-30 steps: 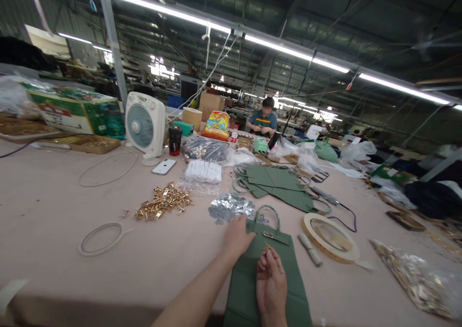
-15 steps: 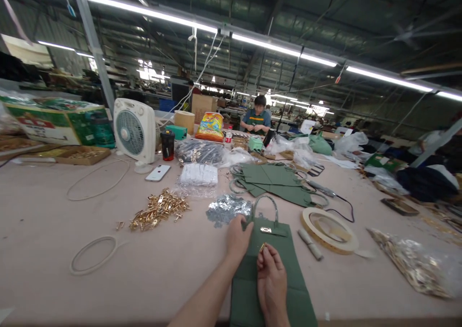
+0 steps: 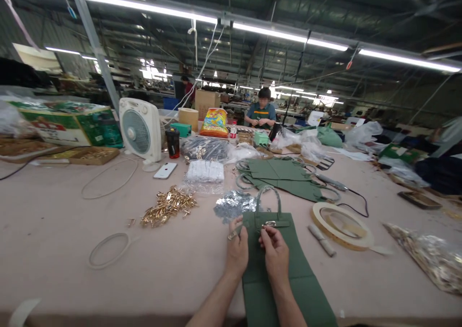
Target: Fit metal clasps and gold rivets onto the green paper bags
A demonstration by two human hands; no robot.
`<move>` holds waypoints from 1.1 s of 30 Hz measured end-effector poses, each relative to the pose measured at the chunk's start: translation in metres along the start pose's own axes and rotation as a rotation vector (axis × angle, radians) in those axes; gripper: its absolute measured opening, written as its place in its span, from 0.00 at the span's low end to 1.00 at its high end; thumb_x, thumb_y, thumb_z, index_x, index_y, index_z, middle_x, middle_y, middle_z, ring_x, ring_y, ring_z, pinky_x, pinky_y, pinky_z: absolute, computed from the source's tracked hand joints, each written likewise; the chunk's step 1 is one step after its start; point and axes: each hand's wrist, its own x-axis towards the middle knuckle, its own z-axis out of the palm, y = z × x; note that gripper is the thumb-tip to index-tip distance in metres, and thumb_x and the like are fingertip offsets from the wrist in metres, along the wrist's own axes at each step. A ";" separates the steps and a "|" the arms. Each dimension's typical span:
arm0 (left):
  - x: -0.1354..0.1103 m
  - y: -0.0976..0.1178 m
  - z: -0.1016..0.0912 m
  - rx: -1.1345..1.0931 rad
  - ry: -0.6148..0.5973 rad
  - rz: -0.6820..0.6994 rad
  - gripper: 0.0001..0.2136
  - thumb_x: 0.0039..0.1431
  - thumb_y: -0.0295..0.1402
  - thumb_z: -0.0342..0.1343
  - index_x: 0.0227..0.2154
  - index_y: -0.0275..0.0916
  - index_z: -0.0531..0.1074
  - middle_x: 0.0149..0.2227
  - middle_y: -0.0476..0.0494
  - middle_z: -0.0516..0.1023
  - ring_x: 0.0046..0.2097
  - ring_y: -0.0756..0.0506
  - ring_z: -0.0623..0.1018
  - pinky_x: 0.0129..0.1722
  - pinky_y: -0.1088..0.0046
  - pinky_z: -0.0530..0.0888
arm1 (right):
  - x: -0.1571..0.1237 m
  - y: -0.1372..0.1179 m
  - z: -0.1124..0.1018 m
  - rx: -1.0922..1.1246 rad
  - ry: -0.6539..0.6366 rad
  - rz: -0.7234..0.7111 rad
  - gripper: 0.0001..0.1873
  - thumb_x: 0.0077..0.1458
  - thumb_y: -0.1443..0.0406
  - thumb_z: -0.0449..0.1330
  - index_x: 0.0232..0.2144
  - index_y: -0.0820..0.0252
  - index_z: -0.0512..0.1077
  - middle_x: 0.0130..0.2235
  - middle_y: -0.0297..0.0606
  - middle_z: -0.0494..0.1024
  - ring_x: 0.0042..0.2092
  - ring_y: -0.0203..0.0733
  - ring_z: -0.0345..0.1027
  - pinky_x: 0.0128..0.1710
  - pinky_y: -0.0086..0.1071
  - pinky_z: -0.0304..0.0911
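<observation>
A green bag panel (image 3: 274,283) with a looped handle (image 3: 269,192) lies before me, running to the table's front edge. My left hand (image 3: 237,255) closes on its upper left edge. A small slotted metal plate (image 3: 234,232) shows at those fingers; how it is attached is unclear. My right hand (image 3: 277,255) is pinched at the shiny metal clasp (image 3: 270,224) on the panel's short strap. The fingertips hide most of the small gold piece in that pinch. Just beyond my left hand sits a heap of small silvery plates (image 3: 234,205).
Gold metal fittings (image 3: 168,206) are piled to the left, near a phone (image 3: 165,170) and fan (image 3: 140,129). More green panels (image 3: 281,175) lie behind. At right are a tape roll (image 3: 341,226), a grey rolled piece (image 3: 322,240) and a bag of fittings (image 3: 429,255). A co-worker (image 3: 260,112) sits across.
My right hand has moved up from below the clasp to the clasp itself. My left hand has shifted slightly down, and a metal plate now shows at its fingers.
</observation>
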 end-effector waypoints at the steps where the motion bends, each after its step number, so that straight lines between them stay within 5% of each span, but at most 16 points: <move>1: 0.001 -0.001 -0.001 -0.021 -0.019 -0.024 0.15 0.69 0.37 0.46 0.52 0.39 0.70 0.54 0.36 0.78 0.57 0.39 0.77 0.60 0.56 0.71 | -0.001 -0.001 0.001 -0.013 0.004 -0.013 0.25 0.54 0.47 0.69 0.42 0.60 0.77 0.30 0.35 0.77 0.30 0.39 0.70 0.31 0.31 0.68; 8: 0.006 -0.006 -0.004 -0.082 -0.114 -0.095 0.20 0.67 0.40 0.49 0.54 0.38 0.77 0.60 0.40 0.78 0.65 0.39 0.71 0.71 0.59 0.60 | -0.003 -0.007 0.011 -0.079 -0.037 -0.050 0.23 0.55 0.49 0.68 0.42 0.61 0.77 0.30 0.36 0.78 0.29 0.39 0.71 0.29 0.30 0.69; 33: 0.002 0.001 -0.004 -0.112 -0.153 -0.075 0.23 0.70 0.46 0.48 0.56 0.37 0.76 0.60 0.37 0.77 0.64 0.39 0.73 0.70 0.57 0.63 | 0.005 0.000 0.016 -0.094 -0.003 -0.076 0.22 0.57 0.49 0.67 0.41 0.60 0.75 0.32 0.38 0.81 0.31 0.42 0.77 0.35 0.34 0.74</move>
